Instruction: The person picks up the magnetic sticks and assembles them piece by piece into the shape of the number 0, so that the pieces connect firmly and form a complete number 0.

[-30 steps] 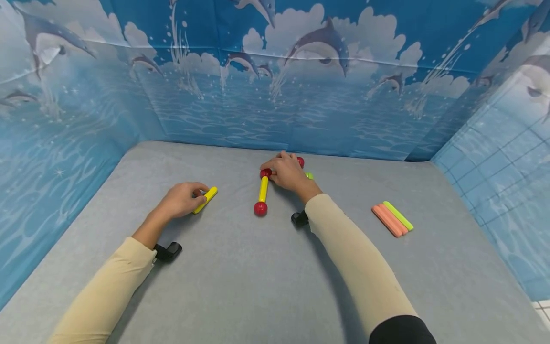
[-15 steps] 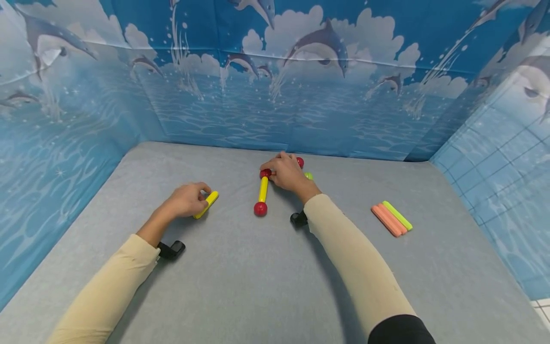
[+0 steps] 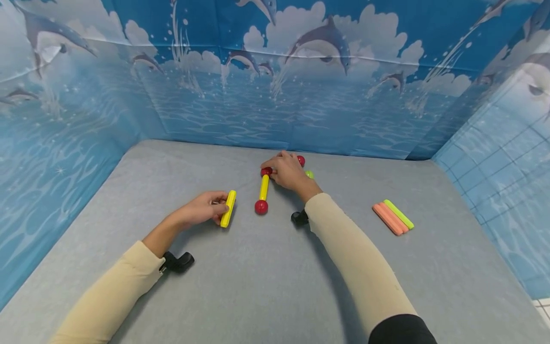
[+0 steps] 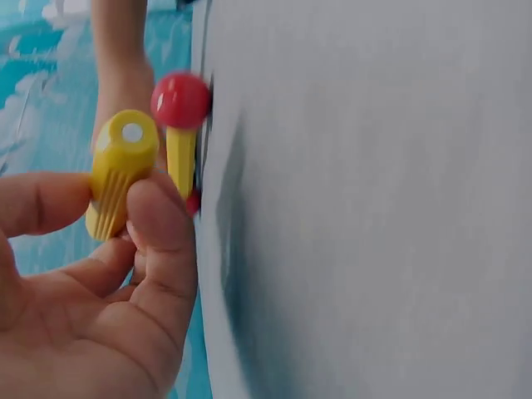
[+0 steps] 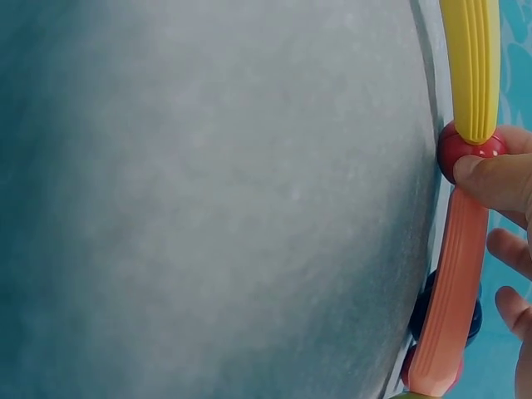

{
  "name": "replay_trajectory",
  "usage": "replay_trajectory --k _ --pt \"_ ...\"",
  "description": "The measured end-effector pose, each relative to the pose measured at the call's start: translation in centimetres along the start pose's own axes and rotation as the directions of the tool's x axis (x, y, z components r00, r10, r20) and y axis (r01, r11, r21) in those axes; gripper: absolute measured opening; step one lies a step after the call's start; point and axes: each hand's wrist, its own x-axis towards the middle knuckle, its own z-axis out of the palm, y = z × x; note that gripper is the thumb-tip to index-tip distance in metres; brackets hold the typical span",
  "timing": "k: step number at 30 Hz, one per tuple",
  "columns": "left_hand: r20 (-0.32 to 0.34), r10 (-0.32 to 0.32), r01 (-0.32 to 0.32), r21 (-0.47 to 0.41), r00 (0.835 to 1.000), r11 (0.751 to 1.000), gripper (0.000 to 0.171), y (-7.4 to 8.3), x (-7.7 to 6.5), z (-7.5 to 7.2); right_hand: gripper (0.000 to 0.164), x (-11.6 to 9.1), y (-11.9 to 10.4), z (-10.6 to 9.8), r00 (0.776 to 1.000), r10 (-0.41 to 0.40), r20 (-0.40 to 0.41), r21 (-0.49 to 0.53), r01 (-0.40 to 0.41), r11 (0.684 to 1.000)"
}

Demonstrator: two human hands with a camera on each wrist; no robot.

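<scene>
My left hand [image 3: 201, 209] pinches a yellow magnetic building rod [image 3: 228, 209] between thumb and fingers. In the left wrist view, the round end of that yellow rod [image 4: 125, 158] shows a pale disc. To its right, a second yellow rod [image 3: 264, 188] joins a near red ball [image 3: 261, 207] to a far red ball [image 3: 266, 171]. My right hand [image 3: 289, 172] grips the far ball with thumb and fingers. In the right wrist view, an orange rod [image 5: 453, 291] also meets the gripped red ball [image 5: 459, 151]. Part of this structure is hidden behind my right hand.
Another red ball [image 3: 301, 160] and a green ball-like end [image 3: 309, 175] peek out beyond my right hand. A dark blue ball [image 5: 422, 309] sits behind the orange rod. Several orange rods [image 3: 388, 219] and a green rod [image 3: 398, 214] lie at the right. A dolphin-print curtain [image 3: 240, 114] borders the grey table.
My left hand has moved right, toward the joined rod and balls, bringing its yellow rod along and turning it more lengthwise. My right hand has kept its grip on the far red ball.
</scene>
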Motion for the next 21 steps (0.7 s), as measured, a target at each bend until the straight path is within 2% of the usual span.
replay_trajectory --k 6,10,12,18,21 --pt "-0.038 -0.003 0.001 -0.036 0.999 0.999 0.048 0.7 0.0 2.4 0.036 0.0 0.0 0.1 1.0 0.007 0.007 -0.015 -0.007 1.0" --pt "-0.058 0.033 -0.037 -0.071 0.998 0.997 0.051 1.1 -0.3 3.5 0.036 0.0 0.1 0.1 1.0 0.009 0.007 -0.018 -0.009 1.0" --pt "-0.051 0.044 -0.049 -0.089 0.998 0.995 0.051 1.2 -0.5 3.8 0.037 0.0 0.1 0.1 1.0 0.008 0.008 -0.017 -0.007 1.0" --pt "0.011 0.034 -0.032 -0.139 0.999 0.99 0.052 1.5 -0.8 4.9 0.036 0.1 0.2 0.1 1.0 -0.004 -0.008 -0.021 0.004 1.0" --pt "0.006 0.016 -0.015 -0.149 1.0 0.989 0.05 1.6 -0.8 5.4 0.035 0.1 0.2 0.3 1.0 -0.011 -0.012 -0.019 0.01 1.0"
